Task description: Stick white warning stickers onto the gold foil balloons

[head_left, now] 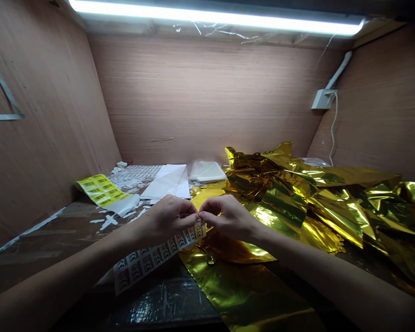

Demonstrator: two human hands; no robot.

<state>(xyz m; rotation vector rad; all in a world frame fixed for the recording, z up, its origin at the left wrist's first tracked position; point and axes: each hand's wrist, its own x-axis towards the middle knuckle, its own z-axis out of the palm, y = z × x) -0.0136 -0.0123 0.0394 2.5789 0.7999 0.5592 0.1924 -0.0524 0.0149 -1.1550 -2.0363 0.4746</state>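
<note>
My left hand (169,214) and my right hand (226,214) meet at the middle, thumbs and forefingers pinched close together. Below my left hand hangs a sheet of stickers (147,263) printed with CE marks and round symbols, its upper right corner at my fingers. My left hand is closed on that sheet. The right fingertips pinch at the same corner, but what lies between them is too small to make out. Gold foil (242,286) spreads under and beside my right hand.
Crumpled gold foil (287,207) heaps over the right side. Yellow barcode labels (103,190) lie at left near white paper scraps (109,222). White sheets (169,182) and a clear-wrapped white stack (206,171) are at the back. Wooden walls (207,92) enclose the bench.
</note>
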